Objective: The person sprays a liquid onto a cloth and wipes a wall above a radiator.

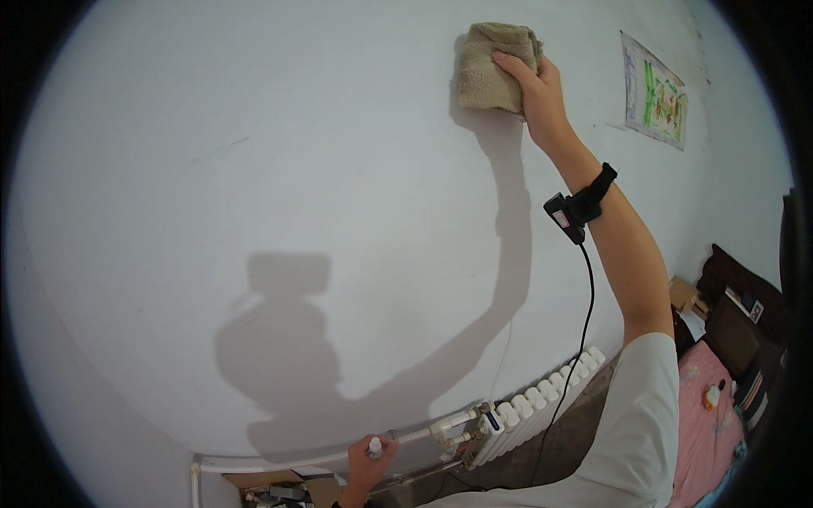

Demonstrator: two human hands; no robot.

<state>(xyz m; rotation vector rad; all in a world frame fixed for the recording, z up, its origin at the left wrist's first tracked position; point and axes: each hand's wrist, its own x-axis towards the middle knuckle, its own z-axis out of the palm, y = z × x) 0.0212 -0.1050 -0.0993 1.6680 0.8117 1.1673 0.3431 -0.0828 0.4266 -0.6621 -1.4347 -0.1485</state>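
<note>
High on the white wall (381, 190), my right hand (537, 89) grips a folded tan cloth (494, 79), its thumb across the front. The cloth is against the wall or very close to it. Low in the view, my left hand (370, 463) is wrapped around a small bottle with a white cap (375, 446); most of the bottle is hidden by the fingers. That hand is near the white pipe along the wall. A black device (571, 213) is strapped to my right forearm, and a black cable (591, 298) hangs from it.
A white radiator (540, 406) with pipes and valves stands low along the wall. A cardboard box (273, 479) holding assorted items sits at bottom left. A child-like drawing (660, 95) hangs at upper right. A bed with a pink cover (708, 419) lies to the right.
</note>
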